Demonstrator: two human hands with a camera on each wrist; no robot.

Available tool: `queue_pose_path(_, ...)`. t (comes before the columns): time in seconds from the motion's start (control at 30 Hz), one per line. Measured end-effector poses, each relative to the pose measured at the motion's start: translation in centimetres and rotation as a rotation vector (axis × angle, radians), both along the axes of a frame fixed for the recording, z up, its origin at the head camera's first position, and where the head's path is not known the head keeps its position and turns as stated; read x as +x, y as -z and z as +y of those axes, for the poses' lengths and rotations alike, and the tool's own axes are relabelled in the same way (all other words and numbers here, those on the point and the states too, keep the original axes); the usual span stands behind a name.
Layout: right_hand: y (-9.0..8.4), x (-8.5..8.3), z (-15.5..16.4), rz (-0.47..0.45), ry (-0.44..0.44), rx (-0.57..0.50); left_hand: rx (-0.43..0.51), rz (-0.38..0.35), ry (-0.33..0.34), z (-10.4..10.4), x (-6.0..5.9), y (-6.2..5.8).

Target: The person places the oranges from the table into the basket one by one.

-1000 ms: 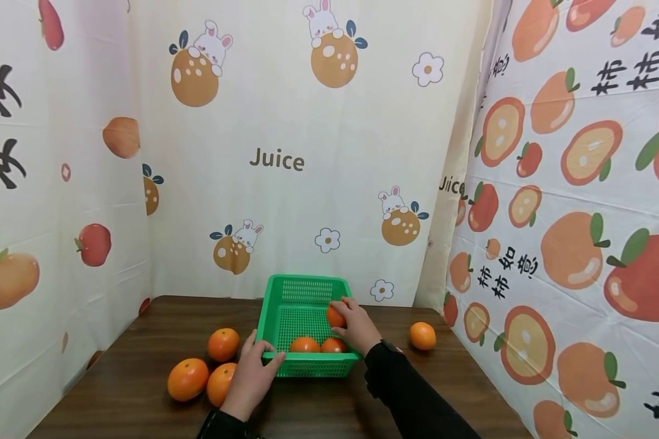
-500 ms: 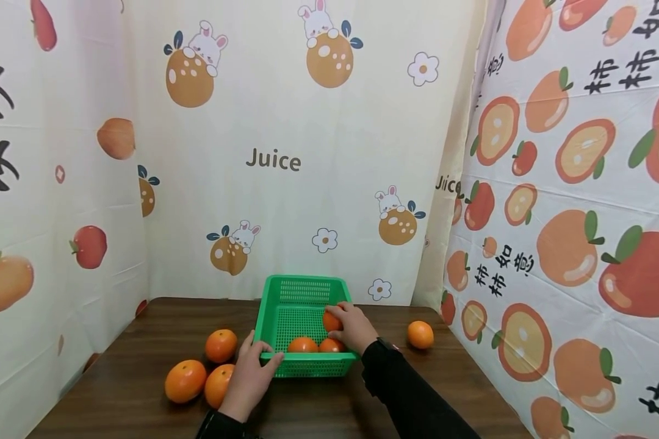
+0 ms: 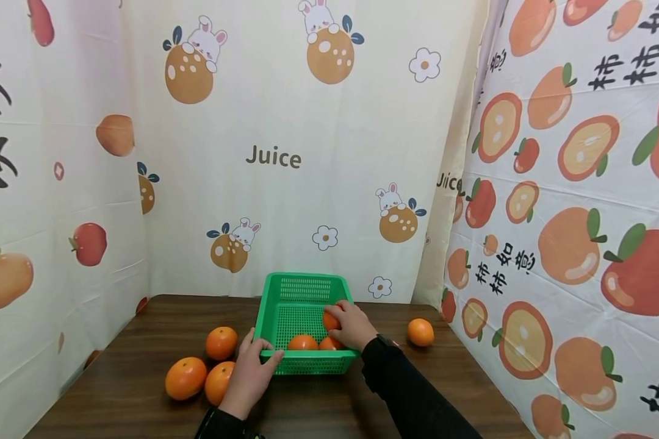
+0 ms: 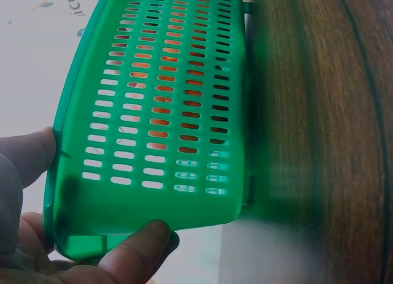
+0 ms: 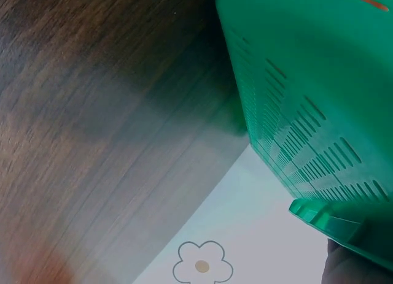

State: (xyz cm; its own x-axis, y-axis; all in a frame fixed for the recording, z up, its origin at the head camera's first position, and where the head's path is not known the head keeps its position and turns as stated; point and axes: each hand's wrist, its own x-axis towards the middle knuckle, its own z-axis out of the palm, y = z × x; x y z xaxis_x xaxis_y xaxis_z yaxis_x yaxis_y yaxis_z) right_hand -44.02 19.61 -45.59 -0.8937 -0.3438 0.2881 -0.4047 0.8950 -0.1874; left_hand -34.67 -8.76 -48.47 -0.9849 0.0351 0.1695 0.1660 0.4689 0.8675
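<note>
The left hand (image 3: 251,378) grips the near left corner of the green basket (image 3: 299,286), thumb over the rim and fingers curled beneath, as the left wrist view shows plainly (image 4: 37,235); the right hand (image 3: 353,326) reaches over the basket's right wall and its fingers close round an orange (image 3: 329,321) held just inside, above the floor of the basket. The basket stands toward the far edge of the tabletop (image 3: 143,414), near the middle; two more oranges (image 3: 302,342) lie against its near wall; three loose oranges (image 3: 185,378) sit close together toward the left edge, beside the left hand; a single orange (image 3: 420,332) rests apart toward the right edge.

The held orange looks firm, round and smooth-skinned, so it is likely to roll once set down; a wrap of fingertips round its widest part seems the surest hold. The basket appears light, thin plastic, perforated and somewhat flexible; the stiffened rim at a corner is probably the best place to steady it.
</note>
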Motion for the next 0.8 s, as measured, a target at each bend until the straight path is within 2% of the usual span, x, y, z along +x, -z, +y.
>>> queue_pose_path(0.17, -0.2, 0.3, -0.1, -0.014, 0.005, 0.028, -0.001, -0.007, -0.001, 0.0, 0.1, 0.0)
queue_pose_path(0.4, -0.2, 0.5, -0.2, 0.011, -0.011, 0.078, 0.001, -0.017, -0.008, 0.0, -0.1, 0.0)
queue_pose_path(0.63, 0.4, -0.2, 0.1, -0.001, 0.011, 0.104, 0.005, -0.015, -0.003, 0.1, -0.1, 0.0)
queue_pose_path(0.8, 0.5, -0.6, 0.0, -0.006, 0.012, 0.173, 0.009, -0.021, 0.003, 0.0, -0.2, 0.0)
